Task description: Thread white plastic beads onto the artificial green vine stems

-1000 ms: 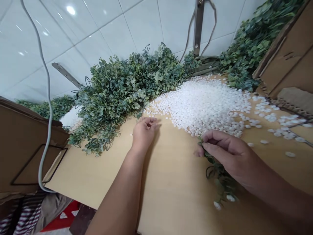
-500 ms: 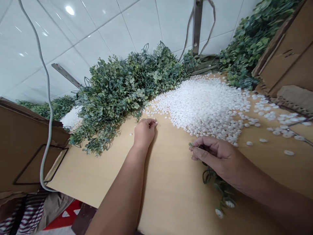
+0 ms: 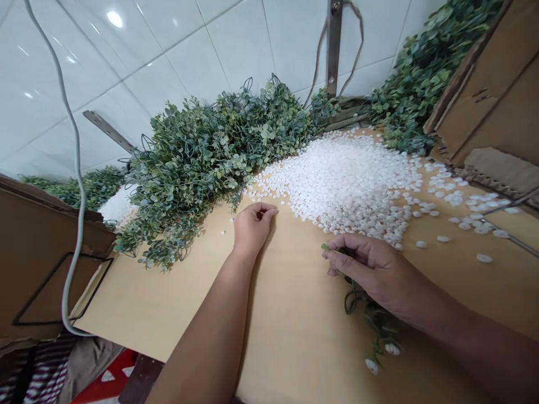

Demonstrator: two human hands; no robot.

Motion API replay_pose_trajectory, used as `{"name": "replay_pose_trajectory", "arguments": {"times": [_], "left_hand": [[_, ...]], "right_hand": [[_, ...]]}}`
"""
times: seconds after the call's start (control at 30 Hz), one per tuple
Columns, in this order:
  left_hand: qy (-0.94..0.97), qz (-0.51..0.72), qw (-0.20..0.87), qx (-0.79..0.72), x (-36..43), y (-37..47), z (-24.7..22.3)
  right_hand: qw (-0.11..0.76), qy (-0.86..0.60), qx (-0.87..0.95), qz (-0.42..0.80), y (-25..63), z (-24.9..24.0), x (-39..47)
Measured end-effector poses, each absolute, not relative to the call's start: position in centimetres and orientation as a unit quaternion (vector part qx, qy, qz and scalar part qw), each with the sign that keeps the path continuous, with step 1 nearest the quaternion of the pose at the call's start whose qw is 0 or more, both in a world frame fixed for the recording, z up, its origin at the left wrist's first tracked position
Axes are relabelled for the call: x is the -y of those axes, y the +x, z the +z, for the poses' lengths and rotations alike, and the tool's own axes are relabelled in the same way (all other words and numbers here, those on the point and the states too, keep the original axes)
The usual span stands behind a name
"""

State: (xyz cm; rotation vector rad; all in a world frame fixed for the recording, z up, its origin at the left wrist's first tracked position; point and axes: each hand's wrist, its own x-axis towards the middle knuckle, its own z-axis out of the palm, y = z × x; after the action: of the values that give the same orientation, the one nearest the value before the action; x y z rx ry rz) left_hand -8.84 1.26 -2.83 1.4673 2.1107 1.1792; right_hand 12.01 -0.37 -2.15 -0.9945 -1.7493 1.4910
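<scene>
My right hand (image 3: 362,261) is closed on an artificial green sprig (image 3: 377,320). One green tip pokes out past its thumb and forefinger, and the stem hangs below the palm with white flower pieces on its lower ends. My left hand (image 3: 255,224) is pinched over the table, at the near left edge of a heap of small white plastic flower pieces (image 3: 345,174). Whatever lies between its fingertips is too small or hidden to make out. A bushy pile of green artificial sprigs (image 3: 202,151) lies behind and left of this hand.
Loose white pieces (image 3: 484,258) are scattered at the right, near a thin metal rod (image 3: 522,244). Cardboard boxes (image 3: 492,84) flank the tabletop (image 3: 168,303). A grey cable (image 3: 78,168) hangs at the left. More greenery (image 3: 438,73) stands at the back right.
My left hand has shifted slightly right, its thumb and finger still pinched. My right hand keeps its hold on the sprig. The whole view has slid a little to the left.
</scene>
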Motion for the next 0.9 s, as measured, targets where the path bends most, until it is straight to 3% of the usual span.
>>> {"name": "replay_pose_trajectory", "arguments": {"times": [0.13,0.27,0.47,0.9], "left_hand": [[0.421,0.538,0.396,-0.613,-0.2,-6.0,-2.1],[0.383,0.521,0.548,-0.53,1.0,-3.4,-1.5],[0.407,0.501,0.584,-0.493,1.3,-2.9,-1.5],[0.427,0.488,0.555,-0.521,1.3,-2.9,-1.1]], "right_hand": [[0.308,-0.373,0.66,0.575,12.0,-1.9,0.3],[0.316,-0.388,0.633,0.59,11.9,-1.9,0.0],[0.328,-0.393,0.593,0.621,11.8,-1.9,-0.1],[0.318,-0.438,0.664,0.516,12.2,-1.6,-0.1]]}}
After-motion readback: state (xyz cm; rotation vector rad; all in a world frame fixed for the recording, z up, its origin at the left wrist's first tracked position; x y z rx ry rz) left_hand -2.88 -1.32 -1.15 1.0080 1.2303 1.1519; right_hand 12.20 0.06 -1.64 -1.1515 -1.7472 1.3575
